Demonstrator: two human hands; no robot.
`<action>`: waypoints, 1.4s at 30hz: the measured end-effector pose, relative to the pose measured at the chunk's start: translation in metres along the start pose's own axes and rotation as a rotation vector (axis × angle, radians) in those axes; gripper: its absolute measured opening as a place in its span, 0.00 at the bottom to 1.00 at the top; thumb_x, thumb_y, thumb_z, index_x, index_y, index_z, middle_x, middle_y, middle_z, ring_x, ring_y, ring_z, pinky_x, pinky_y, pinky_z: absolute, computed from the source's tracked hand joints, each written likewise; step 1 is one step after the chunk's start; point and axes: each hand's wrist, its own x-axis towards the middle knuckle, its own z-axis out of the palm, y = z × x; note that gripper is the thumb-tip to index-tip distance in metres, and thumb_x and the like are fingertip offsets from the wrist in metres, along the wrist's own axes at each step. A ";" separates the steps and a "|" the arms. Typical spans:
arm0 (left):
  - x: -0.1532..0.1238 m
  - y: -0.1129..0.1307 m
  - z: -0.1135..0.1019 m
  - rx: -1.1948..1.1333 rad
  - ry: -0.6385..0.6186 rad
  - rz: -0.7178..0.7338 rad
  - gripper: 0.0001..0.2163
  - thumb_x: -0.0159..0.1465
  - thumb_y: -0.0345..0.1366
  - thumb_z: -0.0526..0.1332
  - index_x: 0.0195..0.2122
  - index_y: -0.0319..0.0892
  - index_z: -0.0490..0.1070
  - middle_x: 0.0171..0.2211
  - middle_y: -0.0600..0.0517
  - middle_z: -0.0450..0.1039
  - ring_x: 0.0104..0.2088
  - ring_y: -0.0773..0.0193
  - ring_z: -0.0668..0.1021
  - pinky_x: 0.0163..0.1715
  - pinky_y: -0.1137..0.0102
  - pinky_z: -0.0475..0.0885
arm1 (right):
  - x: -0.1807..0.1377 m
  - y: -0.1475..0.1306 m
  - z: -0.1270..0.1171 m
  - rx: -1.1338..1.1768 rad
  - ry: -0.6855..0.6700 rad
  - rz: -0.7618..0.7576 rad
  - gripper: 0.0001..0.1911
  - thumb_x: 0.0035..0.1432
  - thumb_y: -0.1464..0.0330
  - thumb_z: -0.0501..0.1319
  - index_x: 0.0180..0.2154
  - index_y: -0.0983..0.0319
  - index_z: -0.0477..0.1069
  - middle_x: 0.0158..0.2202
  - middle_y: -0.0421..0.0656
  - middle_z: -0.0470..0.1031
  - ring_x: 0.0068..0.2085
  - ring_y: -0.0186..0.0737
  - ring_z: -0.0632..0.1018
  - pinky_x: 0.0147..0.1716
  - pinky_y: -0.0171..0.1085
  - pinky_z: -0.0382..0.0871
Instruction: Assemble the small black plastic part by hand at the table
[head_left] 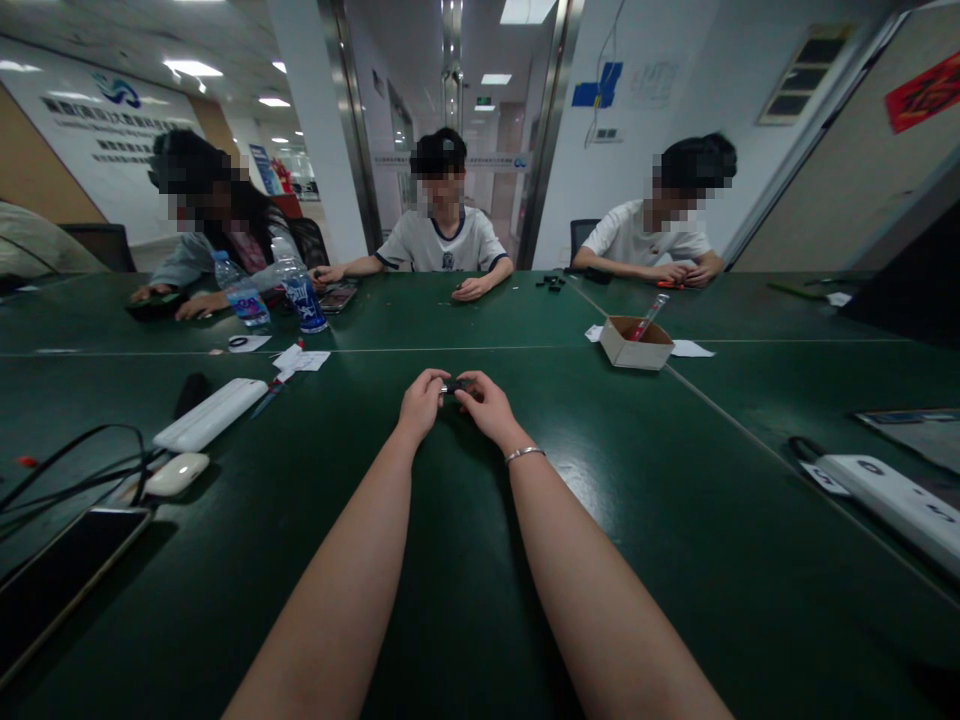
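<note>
In the head view, a small black object with a silvery left end (pixel 453 387) is held between my two hands, just above or on the green table (pixel 465 520). The fingers of my left hand (pixel 424 402) are pinched on its silvery end. My right hand (pixel 486 402), with a silver bracelet at the wrist, grips the black end with thumb and fingers. The object is too small for me to tell its kind, and fingertips cover part of it.
To the left lie a phone (pixel 71 570), a white earphone case (pixel 177 475), a white power strip (pixel 211 414) and cables. Two bottles (pixel 301 295) stand beyond. A cardboard box (pixel 636 348) and another power strip (pixel 892 490) are on the right. Three people sit opposite.
</note>
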 end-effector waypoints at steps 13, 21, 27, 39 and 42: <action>0.000 0.000 0.001 0.001 0.014 0.027 0.13 0.60 0.35 0.54 0.44 0.44 0.72 0.29 0.54 0.69 0.25 0.67 0.68 0.26 0.72 0.63 | 0.002 0.005 0.002 0.025 0.008 -0.002 0.13 0.55 0.67 0.61 0.44 0.58 0.68 0.29 0.35 0.71 0.26 0.34 0.73 0.28 0.35 0.70; -0.001 0.000 0.000 0.028 0.033 0.020 0.12 0.61 0.35 0.53 0.43 0.44 0.72 0.27 0.54 0.69 0.25 0.65 0.69 0.25 0.72 0.61 | 0.000 0.000 0.001 0.025 0.000 0.003 0.13 0.55 0.67 0.61 0.44 0.58 0.68 0.30 0.35 0.71 0.26 0.34 0.74 0.29 0.35 0.69; -0.002 0.003 0.001 0.029 0.031 0.001 0.12 0.63 0.36 0.52 0.42 0.43 0.73 0.25 0.54 0.67 0.25 0.65 0.69 0.26 0.72 0.62 | -0.001 -0.002 0.000 0.017 0.000 -0.003 0.13 0.55 0.67 0.61 0.44 0.58 0.68 0.30 0.35 0.71 0.26 0.35 0.74 0.28 0.36 0.69; -0.002 0.004 0.001 0.053 0.035 0.009 0.13 0.61 0.34 0.53 0.44 0.43 0.72 0.28 0.54 0.69 0.28 0.65 0.71 0.28 0.72 0.64 | 0.001 0.002 0.001 0.019 0.006 -0.011 0.13 0.55 0.68 0.61 0.44 0.58 0.68 0.29 0.34 0.70 0.26 0.33 0.74 0.29 0.35 0.69; -0.001 0.003 0.001 0.057 0.023 0.017 0.12 0.63 0.36 0.52 0.42 0.43 0.73 0.23 0.55 0.66 0.26 0.65 0.70 0.28 0.72 0.63 | 0.001 0.003 0.001 0.014 0.004 -0.012 0.13 0.55 0.68 0.61 0.44 0.58 0.68 0.29 0.34 0.70 0.26 0.34 0.74 0.29 0.35 0.69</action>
